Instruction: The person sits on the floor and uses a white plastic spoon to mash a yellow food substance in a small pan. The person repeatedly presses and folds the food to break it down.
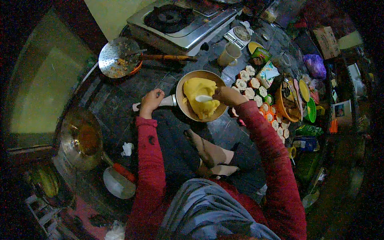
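Note:
A frying pan [180, 111] with a light handle stands on the dark floor in front of my crossed legs. In it lies a thick mass of smooth yellow dough or batter [198, 87]. My left hand [151, 101] is closed around the pan's handle [169, 101]. Over the pan's right side, my right hand [229, 96] holds a white spoon or spatula [204, 98], whose head rests against the yellow mass. The fingers hide most of that tool's handle. Just right of the pan stand several small cups with pale paper liners [249, 93].
Behind the pan are a gas stove [192, 46], a perforated metal skimmer [112, 54], a plastic jug [229, 54] and a kitchen scale [237, 38]. On the left sit a wok [70, 150] and a red-handled ladle or turner [120, 183]. An orange basin [285, 109] and a tissue pack [268, 74] stand right.

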The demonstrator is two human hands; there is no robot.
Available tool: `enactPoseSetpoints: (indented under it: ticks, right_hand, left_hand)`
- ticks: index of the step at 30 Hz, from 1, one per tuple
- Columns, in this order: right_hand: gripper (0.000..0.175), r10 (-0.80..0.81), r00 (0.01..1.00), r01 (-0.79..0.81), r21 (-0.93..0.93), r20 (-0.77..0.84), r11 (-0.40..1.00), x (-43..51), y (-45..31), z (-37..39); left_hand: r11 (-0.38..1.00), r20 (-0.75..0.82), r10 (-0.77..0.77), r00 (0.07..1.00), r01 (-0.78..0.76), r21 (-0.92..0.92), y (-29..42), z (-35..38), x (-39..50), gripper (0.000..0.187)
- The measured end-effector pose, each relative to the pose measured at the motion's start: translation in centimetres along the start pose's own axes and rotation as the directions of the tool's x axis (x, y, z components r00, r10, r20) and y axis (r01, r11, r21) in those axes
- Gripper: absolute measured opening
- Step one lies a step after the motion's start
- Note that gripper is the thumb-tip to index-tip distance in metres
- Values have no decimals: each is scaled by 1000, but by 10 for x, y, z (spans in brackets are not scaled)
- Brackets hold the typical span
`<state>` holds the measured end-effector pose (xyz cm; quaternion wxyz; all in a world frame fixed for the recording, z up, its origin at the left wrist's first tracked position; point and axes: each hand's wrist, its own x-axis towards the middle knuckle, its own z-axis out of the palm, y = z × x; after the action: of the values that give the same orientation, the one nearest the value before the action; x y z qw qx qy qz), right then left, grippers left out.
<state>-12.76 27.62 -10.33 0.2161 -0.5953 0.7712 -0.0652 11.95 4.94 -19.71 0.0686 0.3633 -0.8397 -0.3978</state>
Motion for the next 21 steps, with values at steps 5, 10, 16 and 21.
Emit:
enactPoseSetpoints:
  ticks: [5, 10, 16, 21]
  right_hand:
    - [23, 264, 948, -298, -207, -177, 932, 10, -36, 35]
    - [27, 332, 938, -324, -85, 97, 942, 2, -40, 40]
    - [23, 273, 962, -265, -264, -6, 927, -17, -23, 24]
    - [20, 255, 966, -241, -230, 33, 943, -9, -31, 44]
  left_hand:
    - [999, -28, 34, 999, -35, -9, -4, 4, 5, 31]
    - [1000, 38, 0, 999, -1, 16, 8, -3, 1, 33]
    - [998, 52, -33, 998, 36, -51, 3, -1, 1, 29]
    - [999, 18, -18, 1000, 17, 46, 4, -2, 1, 32]
